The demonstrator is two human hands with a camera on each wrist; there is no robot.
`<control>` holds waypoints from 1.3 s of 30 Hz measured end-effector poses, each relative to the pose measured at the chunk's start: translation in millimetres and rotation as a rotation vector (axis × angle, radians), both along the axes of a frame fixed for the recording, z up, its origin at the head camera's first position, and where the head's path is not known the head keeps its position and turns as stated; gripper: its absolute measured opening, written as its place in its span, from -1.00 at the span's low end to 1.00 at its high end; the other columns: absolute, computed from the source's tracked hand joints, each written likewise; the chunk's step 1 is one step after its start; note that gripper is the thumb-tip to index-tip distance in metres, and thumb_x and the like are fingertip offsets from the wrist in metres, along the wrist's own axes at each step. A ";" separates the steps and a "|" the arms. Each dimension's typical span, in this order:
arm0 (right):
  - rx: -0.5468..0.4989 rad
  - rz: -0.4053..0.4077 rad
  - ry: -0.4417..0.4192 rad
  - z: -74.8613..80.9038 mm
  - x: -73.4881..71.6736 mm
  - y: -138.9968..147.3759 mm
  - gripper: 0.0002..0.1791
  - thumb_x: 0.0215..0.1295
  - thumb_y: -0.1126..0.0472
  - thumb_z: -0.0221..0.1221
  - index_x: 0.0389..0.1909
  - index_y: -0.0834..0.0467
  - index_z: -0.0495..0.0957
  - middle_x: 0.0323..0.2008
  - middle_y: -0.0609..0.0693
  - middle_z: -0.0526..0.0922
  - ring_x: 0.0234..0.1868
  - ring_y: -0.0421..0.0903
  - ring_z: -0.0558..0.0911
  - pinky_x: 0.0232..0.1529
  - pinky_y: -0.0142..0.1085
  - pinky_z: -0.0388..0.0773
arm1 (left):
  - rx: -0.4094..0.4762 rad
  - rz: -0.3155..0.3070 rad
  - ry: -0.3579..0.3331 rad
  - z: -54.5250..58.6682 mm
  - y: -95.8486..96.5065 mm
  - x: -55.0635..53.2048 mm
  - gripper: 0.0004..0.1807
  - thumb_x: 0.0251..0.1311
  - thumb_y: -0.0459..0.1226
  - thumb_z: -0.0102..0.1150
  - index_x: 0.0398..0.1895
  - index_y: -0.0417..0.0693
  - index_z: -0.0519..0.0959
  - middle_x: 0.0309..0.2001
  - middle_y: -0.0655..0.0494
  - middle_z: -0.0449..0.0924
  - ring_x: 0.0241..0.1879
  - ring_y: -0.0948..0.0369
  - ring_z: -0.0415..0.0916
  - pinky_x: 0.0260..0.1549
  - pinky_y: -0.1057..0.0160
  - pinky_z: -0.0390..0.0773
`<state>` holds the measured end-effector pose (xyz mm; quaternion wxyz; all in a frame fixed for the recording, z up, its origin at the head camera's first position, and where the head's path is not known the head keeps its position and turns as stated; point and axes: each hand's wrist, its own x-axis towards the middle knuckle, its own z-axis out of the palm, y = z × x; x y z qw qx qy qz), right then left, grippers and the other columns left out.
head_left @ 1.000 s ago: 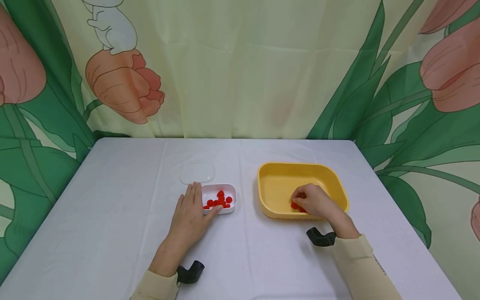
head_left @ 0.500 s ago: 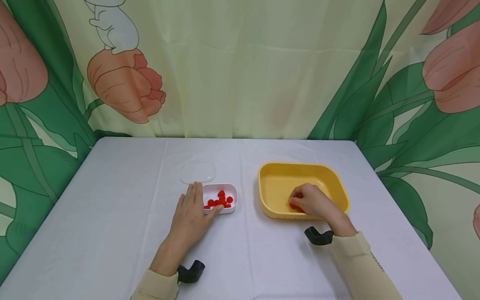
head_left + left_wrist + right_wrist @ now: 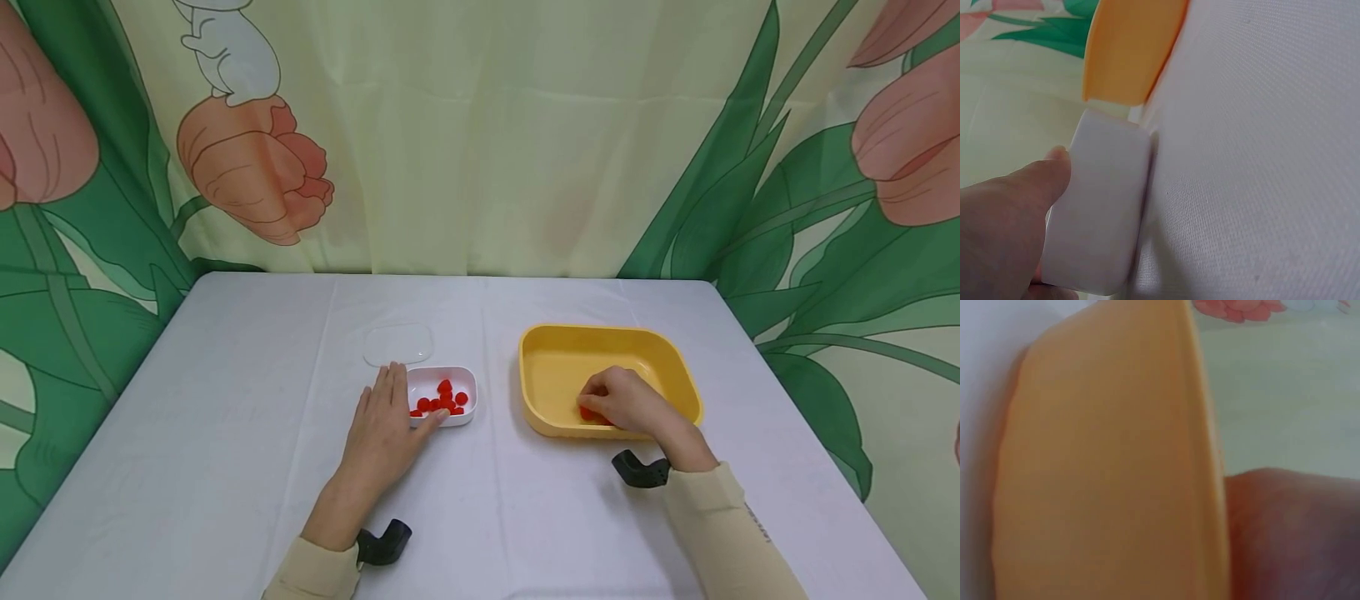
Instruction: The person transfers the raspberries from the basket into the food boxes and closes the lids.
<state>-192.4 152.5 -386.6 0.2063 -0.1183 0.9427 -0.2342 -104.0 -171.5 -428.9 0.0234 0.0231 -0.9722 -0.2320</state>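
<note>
My left hand (image 3: 379,429) lies against the left side of a small white box (image 3: 467,417), fingers straight and thumb on the near rim. In the left wrist view, the thumb (image 3: 1050,175) touches the top edge of the white box (image 3: 1100,206). Several small red balls (image 3: 446,400) lie inside it. My right hand (image 3: 628,404) reaches over the near side of a yellow tray (image 3: 555,358), fingertips bent down at small red pieces (image 3: 588,413). Whether they pinch one is hidden. The tray's outer wall (image 3: 1097,456) fills much of the right wrist view.
A clear lid (image 3: 397,343) lies flat behind the white box. White cloth (image 3: 217,417) covers the table, and a flower-patterned curtain (image 3: 480,150) hangs behind it. Black wrist mounts (image 3: 384,543) sit on both arms.
The right hand's fingertips have dipped slightly and shifted left onto the red pieces in the tray, then stayed there. My left hand keeps its place at the white box.
</note>
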 end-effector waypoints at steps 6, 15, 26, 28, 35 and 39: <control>0.003 0.043 -0.019 1.3 -1.8 0.9 -0.92 0.26 0.18 0.32 -0.32 0.12 0.72 -0.39 -0.08 0.69 -0.27 -0.10 0.51 -0.22 -0.32 0.47 | 0.005 0.000 0.000 0.4 -0.4 0.1 0.06 0.18 0.14 0.24 0.52 -0.34 0.04 0.52 -0.30 0.08 0.54 -0.19 -0.01 0.47 -0.24 0.05; -0.018 -0.008 0.017 0.0 -1.4 2.6 -0.92 0.32 0.22 0.26 -0.26 0.15 0.66 -0.37 -0.03 0.62 -0.29 -0.08 0.50 -0.20 -0.31 0.47 | -0.001 0.003 -0.010 0.9 0.3 0.1 0.07 0.18 0.15 0.24 0.52 -0.34 0.03 0.52 -0.30 0.06 0.54 -0.19 -0.03 0.47 -0.24 0.04; -0.075 -0.063 0.111 3.1 0.0 3.5 -0.85 0.36 0.24 0.20 -0.13 0.17 0.66 -0.18 0.07 0.68 -0.16 -0.02 0.53 -0.05 -0.18 0.57 | -0.001 -0.001 -0.005 1.2 0.0 0.4 0.06 0.19 0.14 0.24 0.52 -0.34 0.03 0.52 -0.30 0.07 0.54 -0.19 -0.02 0.47 -0.24 0.05; -0.089 -0.077 0.119 3.1 0.0 3.9 -0.83 0.36 0.24 0.19 -0.11 0.17 0.67 -0.12 0.09 0.68 -0.14 -0.01 0.54 -0.05 -0.19 0.60 | -0.001 -0.003 -0.004 1.3 0.0 0.2 0.06 0.19 0.14 0.24 0.52 -0.34 0.03 0.52 -0.30 0.07 0.54 -0.19 -0.02 0.47 -0.24 0.05; -0.144 -0.081 0.173 2.0 -0.2 5.8 -0.77 0.37 0.25 0.16 -0.04 0.18 0.68 -0.06 0.11 0.70 -0.10 0.00 0.58 -0.03 -0.17 0.62 | 0.002 -0.004 -0.006 1.8 0.3 0.5 0.06 0.19 0.13 0.24 0.52 -0.34 0.02 0.52 -0.30 0.06 0.54 -0.19 -0.03 0.47 -0.24 0.04; -0.176 -0.080 0.190 1.4 0.6 5.3 -0.77 0.38 0.26 0.17 -0.02 0.20 0.67 -0.06 0.11 0.71 -0.08 0.01 0.61 0.02 -0.09 0.64 | -0.001 -0.006 -0.006 2.2 0.5 1.0 0.06 0.19 0.13 0.24 0.52 -0.35 0.03 0.52 -0.30 0.06 0.54 -0.19 -0.03 0.47 -0.24 0.04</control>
